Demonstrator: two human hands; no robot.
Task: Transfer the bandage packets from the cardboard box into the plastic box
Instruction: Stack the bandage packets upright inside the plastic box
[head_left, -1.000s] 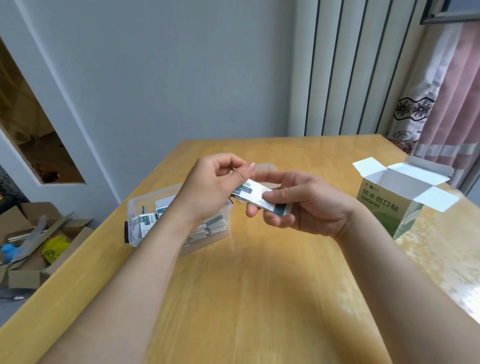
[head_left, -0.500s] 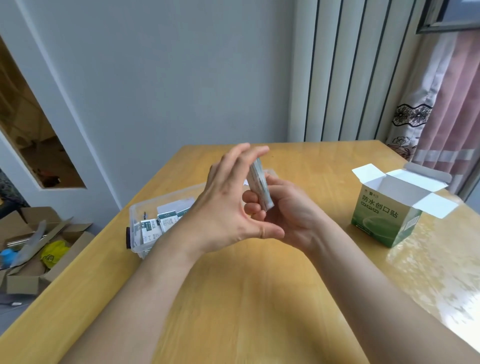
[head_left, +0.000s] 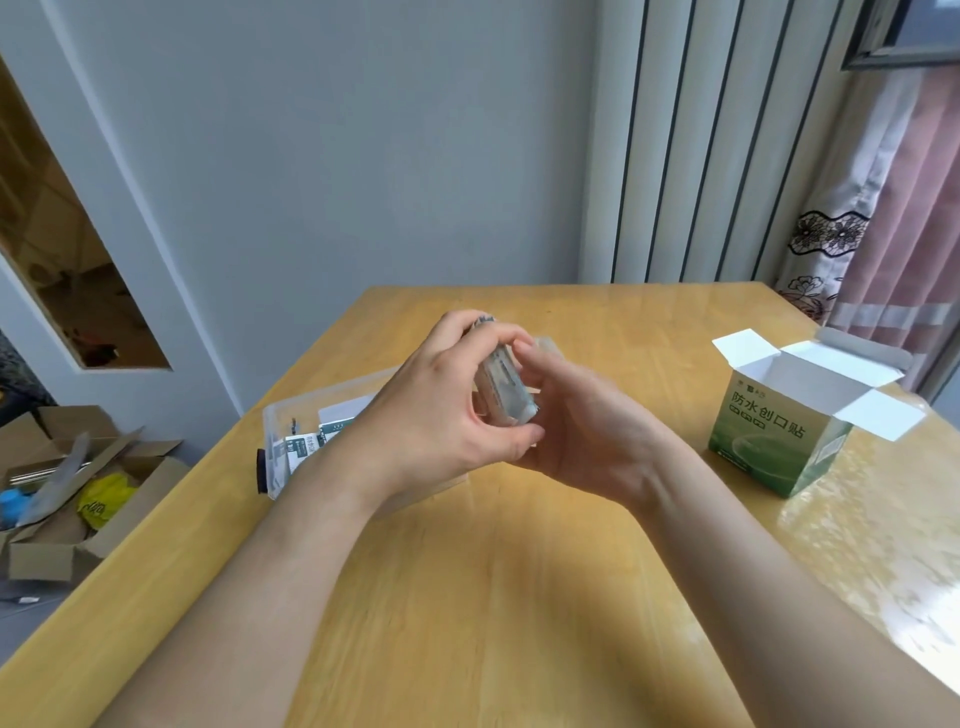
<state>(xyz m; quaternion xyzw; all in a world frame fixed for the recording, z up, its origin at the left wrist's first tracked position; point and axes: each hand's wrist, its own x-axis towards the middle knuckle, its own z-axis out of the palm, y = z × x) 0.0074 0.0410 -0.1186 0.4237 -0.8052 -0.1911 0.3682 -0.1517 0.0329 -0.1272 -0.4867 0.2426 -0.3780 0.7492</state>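
1. Task item: a small stack of bandage packets (head_left: 506, 387) is held in the air just right of the plastic box (head_left: 280, 415), above its near right corner. It stands on end, tilted, with one narrow edge facing the camera.
2. Left hand (head_left: 441, 410): the fingers curl over the upper end of the stack and the thumb sits under the lower end. Judged purpose: to square the loose packets into one block.
3. Right hand (head_left: 597, 431): it cups the stack from the side away from the plastic box, fingertips (head_left: 525, 352) on its upper edge. The two hands are together, both clamped on the stack.
4. Plastic box: it is open and already holds several loose packets (head_left: 306, 447); the left forearm covers much of it. It lies close by the hands, so the drop is short.
5. Cardboard box (head_left: 769, 447): it stands well to the right of the plastic box with its flaps spread open. Whether any contents remain cannot be seen.
6. Both boxes rest on the table (head_left: 493, 597).
7. Change over the last second: the stack first lay nearly flat, pinched at its ends. Half a second ago the left hand was flat against it with straight fingers, and now those fingers are wrapped round it. Neither box has moved.
8. Judgement: the transfer is part done and this stack is not yet released.
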